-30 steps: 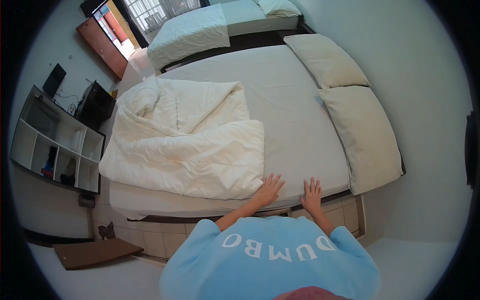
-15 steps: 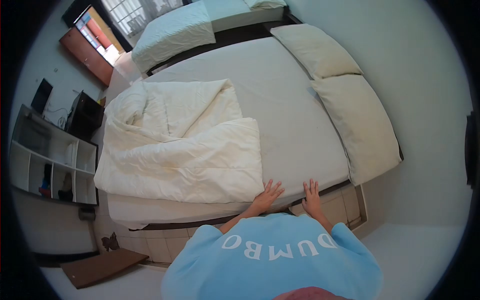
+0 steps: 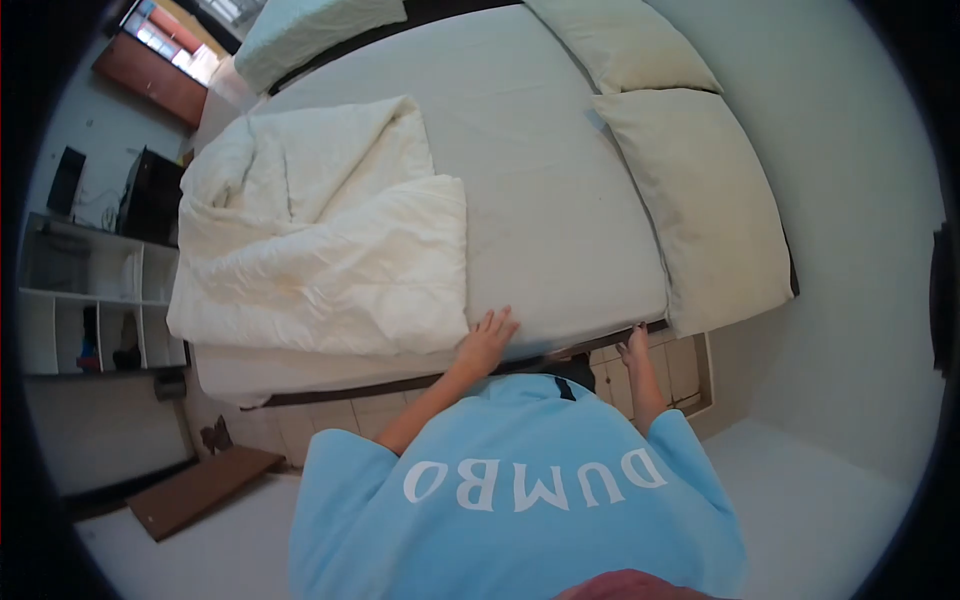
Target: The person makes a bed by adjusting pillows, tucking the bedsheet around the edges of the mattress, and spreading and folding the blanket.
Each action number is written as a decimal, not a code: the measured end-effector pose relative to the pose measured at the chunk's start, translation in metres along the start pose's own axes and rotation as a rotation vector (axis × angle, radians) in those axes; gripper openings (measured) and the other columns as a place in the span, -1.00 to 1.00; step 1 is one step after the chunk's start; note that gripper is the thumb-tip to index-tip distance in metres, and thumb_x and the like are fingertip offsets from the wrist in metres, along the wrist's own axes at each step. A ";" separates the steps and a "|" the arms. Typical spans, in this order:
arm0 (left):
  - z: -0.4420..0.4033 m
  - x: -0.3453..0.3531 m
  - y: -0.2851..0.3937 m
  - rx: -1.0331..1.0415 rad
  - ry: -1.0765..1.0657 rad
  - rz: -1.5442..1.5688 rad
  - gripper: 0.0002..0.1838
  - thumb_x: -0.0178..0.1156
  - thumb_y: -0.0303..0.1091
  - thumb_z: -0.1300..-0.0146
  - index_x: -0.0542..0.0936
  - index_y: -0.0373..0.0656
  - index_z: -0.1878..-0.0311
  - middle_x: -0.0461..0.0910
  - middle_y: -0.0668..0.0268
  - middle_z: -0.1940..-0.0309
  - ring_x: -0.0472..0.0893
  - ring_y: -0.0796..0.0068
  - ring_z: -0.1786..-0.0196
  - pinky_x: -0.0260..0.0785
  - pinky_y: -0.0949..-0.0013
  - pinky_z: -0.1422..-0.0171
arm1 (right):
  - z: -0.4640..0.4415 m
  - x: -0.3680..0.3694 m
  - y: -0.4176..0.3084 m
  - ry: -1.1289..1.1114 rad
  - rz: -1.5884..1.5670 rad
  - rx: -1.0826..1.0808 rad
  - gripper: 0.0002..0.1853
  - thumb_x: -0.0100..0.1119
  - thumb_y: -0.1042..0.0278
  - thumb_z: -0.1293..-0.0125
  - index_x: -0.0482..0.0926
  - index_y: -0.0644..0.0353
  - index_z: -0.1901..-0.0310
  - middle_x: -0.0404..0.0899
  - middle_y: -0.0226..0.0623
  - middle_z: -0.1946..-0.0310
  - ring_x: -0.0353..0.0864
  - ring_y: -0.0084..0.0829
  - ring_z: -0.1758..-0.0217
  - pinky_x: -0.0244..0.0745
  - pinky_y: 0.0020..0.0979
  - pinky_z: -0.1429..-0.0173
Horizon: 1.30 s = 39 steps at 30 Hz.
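Observation:
A white bed sheet (image 3: pixel 560 215) covers the mattress of the bed in front of me. My left hand (image 3: pixel 486 343) lies on the sheet near the mattress edge, fingers stretched out. It is right beside the lower right corner of a thick cream duvet (image 3: pixel 330 270), which lies folded and rumpled over the foot half. At the side edge of the bed, near the pillow end, is my right hand (image 3: pixel 637 348). Its fingertips reach the dark bed frame (image 3: pixel 590 345), and the thumb stands apart from the fingers. I see nothing held in either hand.
Two cream pillows (image 3: pixel 705 215) lie at the head end by the wall. Beyond is a second bed's pale cover (image 3: pixel 310 40). White shelves (image 3: pixel 120 275) stand at the left. A brown board (image 3: pixel 205 490) is at lower left, near the tiled floor (image 3: pixel 350 415).
My view has tilted down and shifted. The right hand has moved off the top of the sheet to the bed's side edge. The left hand stays on the sheet by the duvet corner.

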<state>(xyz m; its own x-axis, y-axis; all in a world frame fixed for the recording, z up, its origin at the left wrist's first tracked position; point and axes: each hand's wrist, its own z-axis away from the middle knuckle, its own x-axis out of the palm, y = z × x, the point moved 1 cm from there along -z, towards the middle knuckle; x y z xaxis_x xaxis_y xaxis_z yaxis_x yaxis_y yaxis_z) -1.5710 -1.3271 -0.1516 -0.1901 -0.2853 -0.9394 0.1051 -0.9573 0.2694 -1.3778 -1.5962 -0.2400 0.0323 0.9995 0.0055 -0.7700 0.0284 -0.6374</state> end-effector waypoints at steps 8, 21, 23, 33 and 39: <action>-0.099 -0.007 0.073 -0.404 0.288 0.063 -0.41 0.04 -0.11 -0.14 0.16 0.19 -0.27 -0.10 0.23 -0.36 -0.09 -0.04 -0.36 -0.16 -0.25 -0.23 | -0.134 -0.050 0.010 -0.203 -0.171 0.257 -0.50 -0.24 -0.15 -0.26 0.31 0.05 -0.05 0.45 -0.29 0.15 0.44 -0.32 0.15 0.40 -0.28 0.25; -0.076 0.006 0.107 -0.448 0.263 0.054 -0.42 0.28 -0.30 0.19 0.38 0.07 -0.02 0.26 0.28 -0.09 0.20 0.20 -0.19 0.10 0.12 -0.11 | -0.167 -0.066 0.002 -0.334 0.279 0.294 -0.54 -0.15 -0.09 -0.24 0.36 0.09 0.01 0.47 -0.30 0.30 0.44 -0.39 0.29 0.38 -0.34 0.34; -0.083 0.000 0.101 -0.381 0.265 0.035 -0.54 0.26 -0.31 0.18 0.41 0.04 0.11 0.32 0.33 0.06 0.28 0.28 -0.07 0.15 0.19 -0.02 | -0.171 -0.067 0.001 -0.338 0.319 0.291 -0.55 -0.15 -0.08 -0.23 0.36 0.09 0.02 0.47 -0.31 0.32 0.44 -0.40 0.31 0.38 -0.35 0.35; -0.083 0.024 0.098 -0.229 0.337 0.074 -0.79 0.20 -0.39 0.12 0.44 -0.05 0.36 0.40 0.40 0.35 0.40 0.37 0.18 0.27 0.34 0.11 | -0.181 -0.064 0.002 -0.368 0.445 0.267 -0.58 -0.11 -0.05 -0.22 0.40 0.10 0.07 0.48 -0.33 0.40 0.43 -0.44 0.40 0.36 -0.38 0.40; -0.087 0.026 0.099 -0.209 0.336 0.074 -0.84 0.12 -0.37 0.08 0.41 -0.06 0.37 0.37 0.37 0.39 0.38 0.36 0.21 0.25 0.32 0.15 | -0.188 -0.061 -0.003 -0.397 0.549 0.244 -0.60 -0.09 -0.03 -0.21 0.42 0.11 0.10 0.48 -0.35 0.45 0.42 -0.47 0.46 0.35 -0.40 0.44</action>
<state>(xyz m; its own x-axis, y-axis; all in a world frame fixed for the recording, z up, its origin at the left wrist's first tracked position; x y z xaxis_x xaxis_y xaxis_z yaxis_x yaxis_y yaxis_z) -1.4808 -1.4251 -0.1682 0.1518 -0.2882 -0.9454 0.3091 -0.8947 0.3224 -1.2574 -1.6603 -0.3830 -0.5990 0.7996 0.0427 -0.7304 -0.5237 -0.4385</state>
